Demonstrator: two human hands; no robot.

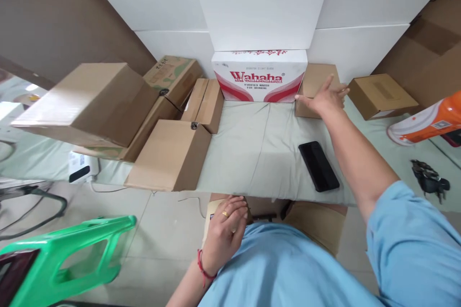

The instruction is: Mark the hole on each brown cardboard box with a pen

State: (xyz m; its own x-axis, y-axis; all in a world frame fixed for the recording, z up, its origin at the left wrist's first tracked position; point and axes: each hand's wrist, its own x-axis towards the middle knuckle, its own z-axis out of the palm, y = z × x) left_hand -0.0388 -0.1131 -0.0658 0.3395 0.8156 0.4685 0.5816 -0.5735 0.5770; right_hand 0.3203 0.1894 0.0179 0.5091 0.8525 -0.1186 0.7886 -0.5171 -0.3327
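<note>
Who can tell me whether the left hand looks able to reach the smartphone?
Probably yes: the left hand rests below the table edge, but nothing stands between it and the smartphone.

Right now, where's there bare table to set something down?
Biggest patch: the middle of the green cloth, before the Wahaha box, between the front left carton and phone. Smaller: between phone and keys, partly under the right forearm. Crowded: left end, with stacked cartons.

The right hand [327, 98] is stretched far forward, thumb and fingers spread open, its forearm [355, 153] bare up to the elbow. The left hand [228, 225] rests back and low, fingers together and curled loosely, back upward.
</note>
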